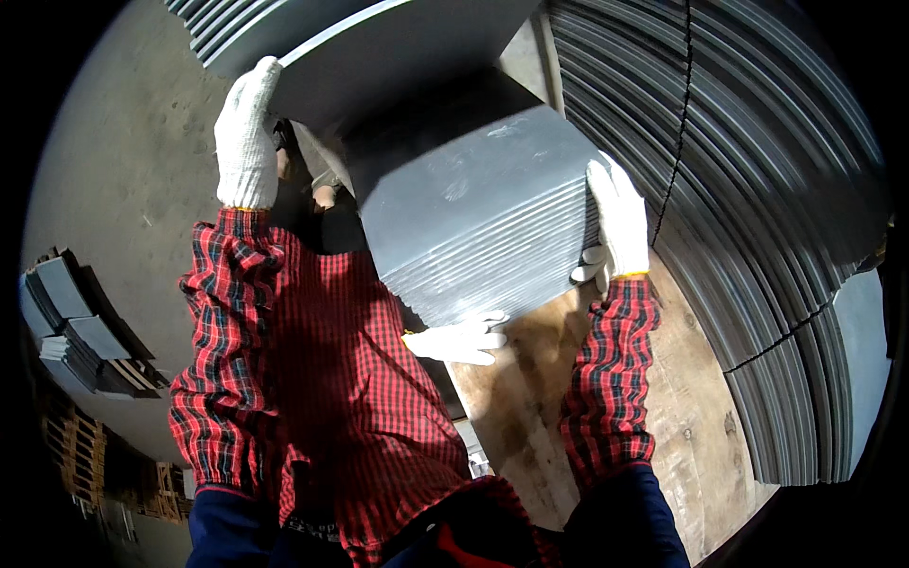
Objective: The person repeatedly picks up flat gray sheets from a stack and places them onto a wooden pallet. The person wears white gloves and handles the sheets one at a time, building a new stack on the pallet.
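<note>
My left hand [246, 137], in a white knit glove, grips the left edge of a dark grey sheet [407, 57], raised at a tilt over a stack. Its thumb is hidden. The stack of grey sheets [473, 204] has its layered edges facing me, and its far part lies in shadow. My right hand [617, 218], also gloved in white, is closed against the stack's right end with fingers bent at its edge. Below the near edge, another white glove [459, 339] with a yellow cuff shows beside my red checked apron [350, 379]; whether a hand fills it I cannot tell.
Tall rows of dark sheets [729, 142], bound with dark cord, curve along the right. A wooden board [691, 407] lies under the stack. More layered sheets [222, 33] stand at the top left. Small piles of grey pieces [71, 298] and wooden pallets [71, 440] are at far left.
</note>
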A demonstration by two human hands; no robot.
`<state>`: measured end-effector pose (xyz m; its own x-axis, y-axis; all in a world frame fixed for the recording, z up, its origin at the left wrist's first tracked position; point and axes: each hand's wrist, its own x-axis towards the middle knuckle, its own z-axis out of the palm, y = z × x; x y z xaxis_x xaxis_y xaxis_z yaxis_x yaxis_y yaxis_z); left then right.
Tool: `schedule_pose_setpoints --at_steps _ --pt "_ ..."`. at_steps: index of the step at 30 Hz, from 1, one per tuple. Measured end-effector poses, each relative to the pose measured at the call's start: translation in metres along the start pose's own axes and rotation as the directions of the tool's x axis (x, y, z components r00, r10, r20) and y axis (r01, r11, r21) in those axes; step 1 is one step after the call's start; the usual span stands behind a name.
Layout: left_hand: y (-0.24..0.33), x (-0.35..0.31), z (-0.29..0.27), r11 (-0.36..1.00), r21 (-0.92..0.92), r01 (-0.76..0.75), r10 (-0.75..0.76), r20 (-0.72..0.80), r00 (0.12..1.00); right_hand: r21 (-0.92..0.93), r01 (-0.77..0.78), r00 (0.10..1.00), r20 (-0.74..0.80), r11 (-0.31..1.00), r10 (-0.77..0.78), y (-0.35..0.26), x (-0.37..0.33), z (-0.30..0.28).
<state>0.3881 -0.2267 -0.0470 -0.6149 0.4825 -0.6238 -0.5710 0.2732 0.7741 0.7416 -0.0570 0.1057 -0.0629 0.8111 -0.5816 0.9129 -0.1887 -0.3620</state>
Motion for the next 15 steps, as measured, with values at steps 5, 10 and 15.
schedule_pose_setpoints --at_steps 5,10,15 --pt "0.009 0.021 0.015 0.997 0.035 0.075 -0.072 -0.058 0.996 0.01 -0.022 0.999 -0.036 1.0 0.023 -0.006 0.012 -0.003" --pt "-0.008 0.022 -0.009 0.987 0.155 -0.04 0.041 -0.003 0.999 -0.152 -0.048 0.999 -0.012 0.987 0.046 -0.025 -0.001 0.002" --pt "-0.013 0.017 -0.005 0.993 -0.026 0.116 -0.118 -0.073 0.99 -0.764 0.41 0.888 0.211 0.498 -0.408 -0.029 0.02 0.014"
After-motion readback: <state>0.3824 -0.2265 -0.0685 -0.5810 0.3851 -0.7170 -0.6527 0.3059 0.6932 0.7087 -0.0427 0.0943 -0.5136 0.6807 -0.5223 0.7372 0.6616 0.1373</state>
